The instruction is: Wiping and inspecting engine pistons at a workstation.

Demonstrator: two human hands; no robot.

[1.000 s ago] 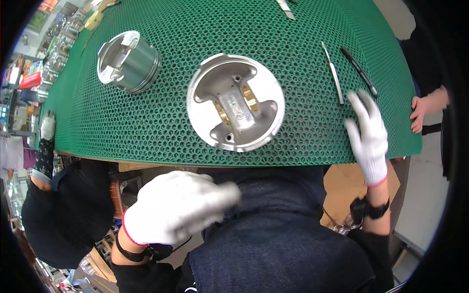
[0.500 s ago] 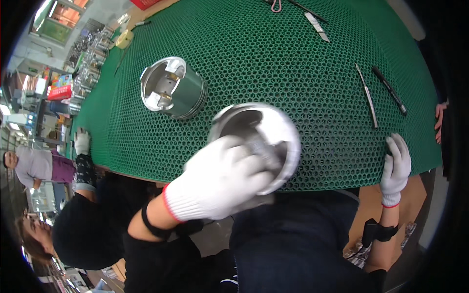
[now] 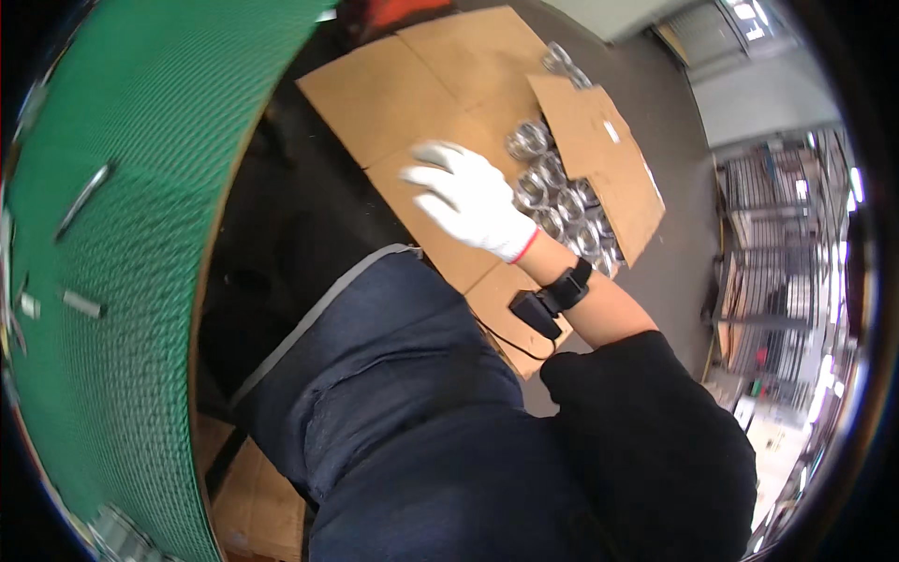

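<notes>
My right hand [image 3: 468, 201], in a white knitted glove with a red-edged cuff, reaches over a large cardboard sheet [image 3: 412, 98]. Its fingers are spread and nothing shows in them. Beside it, several shiny metal pistons [image 3: 562, 201] stand close together, partly covered by a raised cardboard flap [image 3: 599, 140]. Whether the hand touches the cardboard I cannot tell. My left hand is out of view. At the lower left, a silvery metal object [image 3: 122, 534] on the green mat [image 3: 140, 393] is blurred and cut off by the rim.
The table's edge [image 3: 208, 272] runs along my left. A slim metal tool [image 3: 84, 199] and a short grey piece [image 3: 82, 303] lie on the mat. Below the table stands a cardboard box [image 3: 253, 506]. Racks [image 3: 768, 253] line the far right, and something red [image 3: 403, 11] is at the top.
The view has swung right, from the mat to the cardboard and pistons beside the table. My left hand and the piston it held have left view. My right hand has moved off the mat.
</notes>
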